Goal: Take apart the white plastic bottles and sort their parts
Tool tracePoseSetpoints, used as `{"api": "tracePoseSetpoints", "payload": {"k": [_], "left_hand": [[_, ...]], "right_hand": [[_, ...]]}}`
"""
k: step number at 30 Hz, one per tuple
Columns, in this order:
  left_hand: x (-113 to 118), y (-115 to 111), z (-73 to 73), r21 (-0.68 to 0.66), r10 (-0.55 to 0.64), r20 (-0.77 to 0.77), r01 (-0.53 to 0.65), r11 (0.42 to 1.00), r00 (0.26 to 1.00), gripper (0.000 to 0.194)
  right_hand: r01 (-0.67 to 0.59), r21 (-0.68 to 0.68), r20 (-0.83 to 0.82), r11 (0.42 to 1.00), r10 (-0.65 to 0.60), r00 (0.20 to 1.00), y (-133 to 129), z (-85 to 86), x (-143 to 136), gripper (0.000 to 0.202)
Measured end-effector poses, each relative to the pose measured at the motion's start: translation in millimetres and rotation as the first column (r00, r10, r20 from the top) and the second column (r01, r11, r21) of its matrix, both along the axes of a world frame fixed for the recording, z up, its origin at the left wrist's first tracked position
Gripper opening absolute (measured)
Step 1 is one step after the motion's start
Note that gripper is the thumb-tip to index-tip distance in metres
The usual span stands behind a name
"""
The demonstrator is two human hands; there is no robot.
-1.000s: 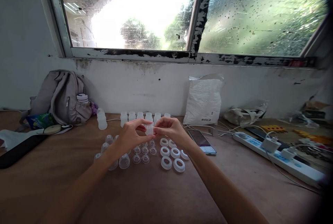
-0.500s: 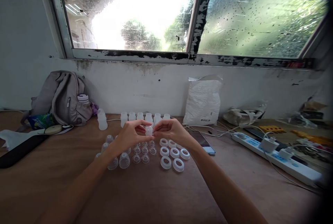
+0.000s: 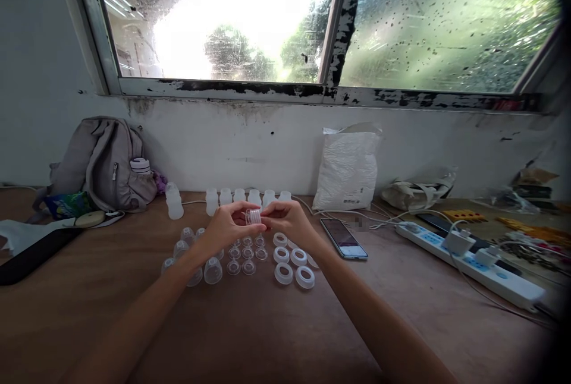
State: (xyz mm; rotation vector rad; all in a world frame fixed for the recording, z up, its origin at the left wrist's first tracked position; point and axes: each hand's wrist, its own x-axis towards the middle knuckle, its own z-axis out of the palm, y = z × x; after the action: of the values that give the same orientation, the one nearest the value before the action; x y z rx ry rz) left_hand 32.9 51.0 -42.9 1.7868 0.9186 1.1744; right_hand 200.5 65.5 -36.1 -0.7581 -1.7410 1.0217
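Let the table [image 3: 267, 336] be your backstop: work low above it, so a slip costs little. Carry your left forearm [image 3: 147, 307] high, since it crosses over loose parts. Your left hand [image 3: 226, 224] is part closed around the collar [image 3: 253, 217], fingers above and thumb below; keep that pinch steady but light, as such thin plastic would probably give. Your right hand [image 3: 288, 220] is nearly closed, tips gathered at the collar's right side; I cannot tell whether they grip or only press, so use them for fine adjusting. Avoid pushing forward into the bottles [image 3: 212, 201] standing beyond, or dropping your wrists onto the cups [image 3: 213, 271] at left, the rings [image 3: 274, 275] at right and the little discs [image 3: 248, 268] between. The collar itself, raised in front of the bottles, seems turned on its side; keep it level between your fingertips
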Motion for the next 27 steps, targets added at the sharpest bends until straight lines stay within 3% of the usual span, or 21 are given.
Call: {"api": "tracePoseSetpoints", "payload": {"k": [7,10,14,17,23,27], "left_hand": [[-3.6,1.1,5.4,-0.071,-0.035,-0.021,0.034,0.997,0.999,0.054],[-4.1,4.3,2.6,-0.121,-0.052,0.023,0.054,0.991,0.998,0.054],[-5.1,10.3,-3.8,-0.194,-0.091,0.099,0.109,0.975,0.991,0.055],[-6.3,13.0,-6.8,-0.236,-0.138,0.093,0.157,0.959,0.986,0.056],[-10.8,14.9,-7.7,-0.295,-0.134,0.028,0.137,0.946,0.991,0.055],[-14.3,15.7,-7.6,-0.291,-0.171,-0.093,0.137,0.947,0.981,0.052]], "right_hand": [[-0.125,-0.075,0.061,0.989,0.13,0.99,5.9,4.5,15.7,0.025],[-0.118,0.008,0.125,0.993,0.116,0.985,5.9,5.0,18.4,0.028],[-0.129,0.133,0.308,0.983,0.083,0.948,3.5,4.4,15.8,0.051],[-0.103,0.177,0.394,0.979,0.026,0.919,4.2,0.9,11.4,0.046],[-0.066,0.154,0.33,0.986,0.012,0.944,12.2,-2.3,13.0,0.041],[-0.004,0.149,0.29,0.989,-0.04,0.956,16.8,-0.7,27.3,0.044]]}}
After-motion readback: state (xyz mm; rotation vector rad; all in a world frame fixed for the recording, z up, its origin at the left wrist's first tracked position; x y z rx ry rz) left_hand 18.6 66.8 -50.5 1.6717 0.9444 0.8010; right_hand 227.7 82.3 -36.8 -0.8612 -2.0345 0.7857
